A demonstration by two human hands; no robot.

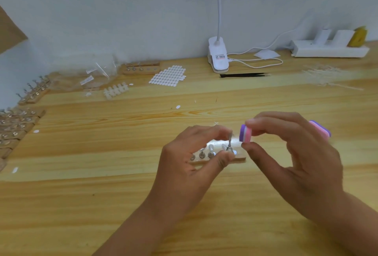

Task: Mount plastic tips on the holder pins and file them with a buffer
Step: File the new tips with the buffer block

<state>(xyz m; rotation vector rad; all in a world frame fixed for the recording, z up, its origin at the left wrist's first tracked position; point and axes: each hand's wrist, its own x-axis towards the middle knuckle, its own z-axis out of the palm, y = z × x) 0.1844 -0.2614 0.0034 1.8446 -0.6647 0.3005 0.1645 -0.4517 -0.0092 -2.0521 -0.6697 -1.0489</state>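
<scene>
While the left hand pinched an upright holder pin between thumb and forefinger, the right hand grasped the pink-and-purple buffer, its fingers curled over the top and the thumb under the near end. The block's end face stood just beside the head of the pin. Whether a tip sat on that pin could not be told, since the left fingertips covered it. The wooden holder lay on the counter beneath both hands. More pins stood in a row toward its left end, and at least two carried pale plastic tips. Such tips were probably light, thin and smooth, and so liable to spring off under side pressure. The pin was therefore best steadied at its shank, just below the head. The buffer appeared to be a light foam block that would yield slightly, and a hold on its long faces near the working end would give most control. A sheet of spare tips, black tweezers and a lamp clamp lay farther back, and further holders lined the left edge.
</scene>
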